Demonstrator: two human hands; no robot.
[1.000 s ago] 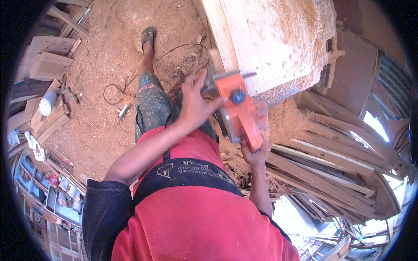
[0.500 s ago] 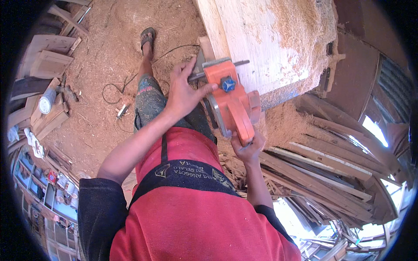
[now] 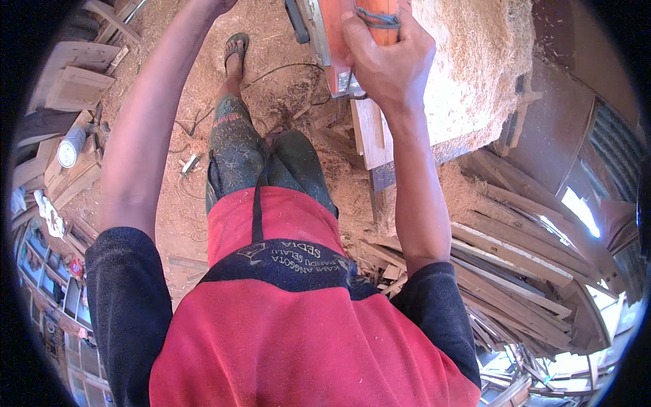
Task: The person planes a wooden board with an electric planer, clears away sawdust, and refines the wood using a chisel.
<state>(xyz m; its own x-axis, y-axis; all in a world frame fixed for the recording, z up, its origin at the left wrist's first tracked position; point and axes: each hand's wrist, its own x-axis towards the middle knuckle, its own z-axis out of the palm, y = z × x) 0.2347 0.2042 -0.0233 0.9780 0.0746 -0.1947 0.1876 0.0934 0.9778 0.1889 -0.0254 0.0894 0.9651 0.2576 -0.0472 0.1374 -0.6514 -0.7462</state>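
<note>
My right hand (image 3: 393, 64) is wrapped round the rear handle of an orange electric hand planer (image 3: 332, 30) at the top of the view. The planer's front part is cut off by the upper edge. It is at the near-left side of the sawdust-covered wooden work surface (image 3: 468, 81), where a pale board end (image 3: 369, 132) shows under my right wrist. My left arm reaches forward, and only the base of my left hand (image 3: 220, 5) shows at the top edge. Its fingers are out of the picture, so what it touches is hidden.
A dark cord (image 3: 274, 69) crosses the shaving-strewn floor (image 3: 163, 68) near my sandalled foot (image 3: 237, 49). Long wood strips (image 3: 515, 258) are piled at the right. Offcuts (image 3: 78, 88) and a white can (image 3: 70, 150) lie at the left.
The planer has moved forward, away from my body, partly out of view. Both arms have stretched out with it; my left hand, earlier beside the planer's front, has nearly left the picture.
</note>
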